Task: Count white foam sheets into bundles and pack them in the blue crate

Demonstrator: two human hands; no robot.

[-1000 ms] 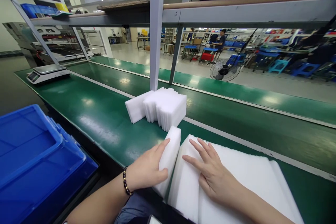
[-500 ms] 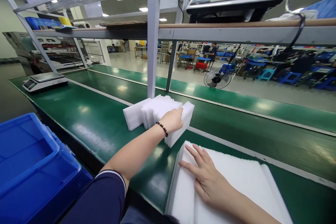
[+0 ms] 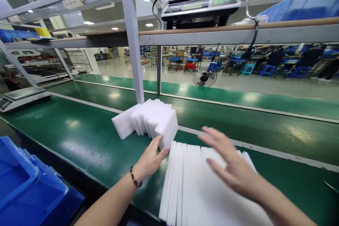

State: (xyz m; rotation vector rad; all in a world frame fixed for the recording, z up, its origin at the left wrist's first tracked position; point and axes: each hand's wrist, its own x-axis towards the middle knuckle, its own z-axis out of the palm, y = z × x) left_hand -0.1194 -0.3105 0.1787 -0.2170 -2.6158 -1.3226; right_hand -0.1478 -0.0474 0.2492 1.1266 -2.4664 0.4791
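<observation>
A row of white foam sheets point(image 3: 167, 123) stands on edge on the green work surface point(image 3: 87, 141), with one sheet point(image 3: 124, 122) leaning at its left end. Beside the nearest sheets is my left hand point(image 3: 148, 159), its thumb and forefinger apart and nothing held between them. One fingertip is at the row's lower edge; whether it touches I cannot tell. A larger block of white foam sheets point(image 3: 196, 183) lies close to me, with gaps between its left-hand sheets. Over this block hovers my right hand point(image 3: 230, 162), fingers spread and slightly blurred.
Blue plastic bins point(image 3: 31, 183) stand at the lower left. A weighing scale point(image 3: 23, 97) sits at the far left of the surface, another scale point(image 3: 201, 5) on the shelf above. A metal post point(image 3: 134, 42) rises behind the foam row. A fan point(image 3: 204, 77) stands beyond.
My left hand carried a thick foam piece from beside the block to the row's right end, let go and drew back. My right hand lifted off the block, whose left sheets spread apart. The view turned right.
</observation>
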